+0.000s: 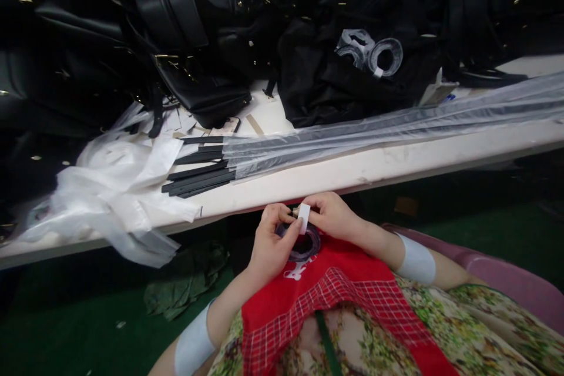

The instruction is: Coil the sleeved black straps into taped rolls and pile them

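Just in front of the table's edge, over a red apron (361,264), both hands are close together. My left hand (274,241) is closed around a dark ring-shaped coil (312,245), which looks like a rolled strap. Its thumb presses at the lower end of a small white strip (304,215). From the other side my right hand (335,215) pinches at this strip, fingertips bent. What lies between the two sets of fingertips is partly hidden.
Long black straps (202,179) in clear plastic sleeving (335,141) lie along the white table (379,167). Crumpled white plastic (110,182) hangs over the left edge. Black leather bags (198,76) crowd the back. Similar coils (385,57) rest on black fabric.
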Motion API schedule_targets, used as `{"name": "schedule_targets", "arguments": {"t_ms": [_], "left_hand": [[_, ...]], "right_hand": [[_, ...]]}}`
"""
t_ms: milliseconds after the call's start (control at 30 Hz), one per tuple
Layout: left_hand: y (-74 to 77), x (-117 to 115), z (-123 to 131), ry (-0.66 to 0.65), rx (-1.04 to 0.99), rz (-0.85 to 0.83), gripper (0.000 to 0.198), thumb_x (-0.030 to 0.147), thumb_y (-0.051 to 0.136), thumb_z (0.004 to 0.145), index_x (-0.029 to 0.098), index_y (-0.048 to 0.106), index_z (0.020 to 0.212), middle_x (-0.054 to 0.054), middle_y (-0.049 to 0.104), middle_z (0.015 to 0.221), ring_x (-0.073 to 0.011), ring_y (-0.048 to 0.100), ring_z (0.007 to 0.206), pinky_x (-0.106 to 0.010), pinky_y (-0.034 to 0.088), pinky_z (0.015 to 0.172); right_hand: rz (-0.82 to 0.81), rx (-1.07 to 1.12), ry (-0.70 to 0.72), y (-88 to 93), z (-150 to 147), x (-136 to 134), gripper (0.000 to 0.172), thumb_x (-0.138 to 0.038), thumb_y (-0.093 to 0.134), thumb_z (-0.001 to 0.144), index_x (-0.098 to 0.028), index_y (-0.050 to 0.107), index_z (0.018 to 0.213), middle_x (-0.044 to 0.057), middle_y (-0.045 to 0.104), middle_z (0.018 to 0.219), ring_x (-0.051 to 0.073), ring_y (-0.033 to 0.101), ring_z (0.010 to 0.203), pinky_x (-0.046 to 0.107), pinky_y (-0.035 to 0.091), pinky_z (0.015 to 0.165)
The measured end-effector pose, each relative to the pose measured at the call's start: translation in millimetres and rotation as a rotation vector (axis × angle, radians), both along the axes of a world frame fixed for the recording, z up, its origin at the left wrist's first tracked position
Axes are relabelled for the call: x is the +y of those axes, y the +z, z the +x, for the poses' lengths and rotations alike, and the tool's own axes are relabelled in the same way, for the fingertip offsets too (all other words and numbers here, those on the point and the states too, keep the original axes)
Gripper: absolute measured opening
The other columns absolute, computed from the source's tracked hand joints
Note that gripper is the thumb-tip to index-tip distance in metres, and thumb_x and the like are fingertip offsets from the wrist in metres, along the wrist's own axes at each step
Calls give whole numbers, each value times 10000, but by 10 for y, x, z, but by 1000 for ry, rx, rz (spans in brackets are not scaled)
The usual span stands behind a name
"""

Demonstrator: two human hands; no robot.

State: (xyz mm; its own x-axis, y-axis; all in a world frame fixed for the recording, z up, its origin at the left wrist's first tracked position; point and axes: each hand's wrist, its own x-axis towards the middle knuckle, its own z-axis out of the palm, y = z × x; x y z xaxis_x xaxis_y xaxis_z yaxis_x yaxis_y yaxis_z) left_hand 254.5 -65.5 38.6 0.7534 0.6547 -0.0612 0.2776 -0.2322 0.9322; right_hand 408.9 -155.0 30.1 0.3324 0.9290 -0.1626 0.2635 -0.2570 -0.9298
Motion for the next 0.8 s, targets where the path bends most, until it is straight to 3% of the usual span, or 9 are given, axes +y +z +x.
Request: {"name": "schedule_targets", "arguments": {"t_ms": [67, 233, 400, 500, 600, 733, 800], "left_hand": [[25, -2, 33, 8, -8, -98, 167, 259, 625, 812, 199, 523, 695, -25, 558, 878, -171, 554, 846, -304, 448, 826], [38, -55, 91, 81, -78, -360, 188, 226, 617, 723, 198, 451, 640, -2, 539, 776, -135, 512, 704, -270, 443, 705], [-15, -87, 105, 94, -104, -500, 166, 216, 600, 679, 201, 438, 649, 7, 562, 735, -129, 522, 660, -257, 433, 635], [-17, -77, 95, 52, -92, -460, 153, 215, 589, 693, 204, 440, 662, 10, 573, 721, -134, 538, 652, -266, 440, 635], [51, -46, 71, -31, -8, -302, 115, 233, 583, 728, 203, 473, 717, 4, 577, 741, -151, 539, 687, -284, 440, 660], [202, 17, 30, -256, 124, -127, 172, 278, 583, 779, 197, 534, 923, -9, 612, 825, -171, 554, 719, -287, 431, 645], [253, 42, 21, -355, 157, -100, 169, 280, 589, 779, 195, 549, 919, -11, 625, 804, -175, 566, 694, -283, 425, 623]], "right_hand": [[16, -36, -17, 18, -16, -19, 200, -221, 570, 824, -141, 742, 763, 23, 710, 681, 138, 601, 630, 227, 407, 600], [-67, 247, -54, -67, 31, -27, 239, -343, 618, 794, -138, 737, 766, 49, 731, 740, 156, 617, 647, 257, 469, 638], [-113, 447, 83, 0, 149, -20, 408, -516, 622, 798, -126, 709, 719, 33, 690, 667, 138, 574, 594, 261, 454, 601], [-145, 445, 136, 101, 205, -3, 392, -510, 721, 721, -121, 732, 768, 40, 714, 712, 138, 595, 620, 268, 467, 644], [-202, 411, 186, 187, 254, 22, 378, -466, 800, 641, -116, 743, 772, 52, 729, 723, 132, 603, 609, 263, 472, 645], [-255, 399, 264, 263, 315, 52, 351, -448, 796, 648, -116, 739, 748, 43, 721, 686, 122, 592, 572, 253, 473, 607], [-258, 361, 301, 281, 333, 62, 321, -423, 789, 659, -120, 735, 752, 31, 714, 674, 118, 587, 570, 249, 474, 603]]}}
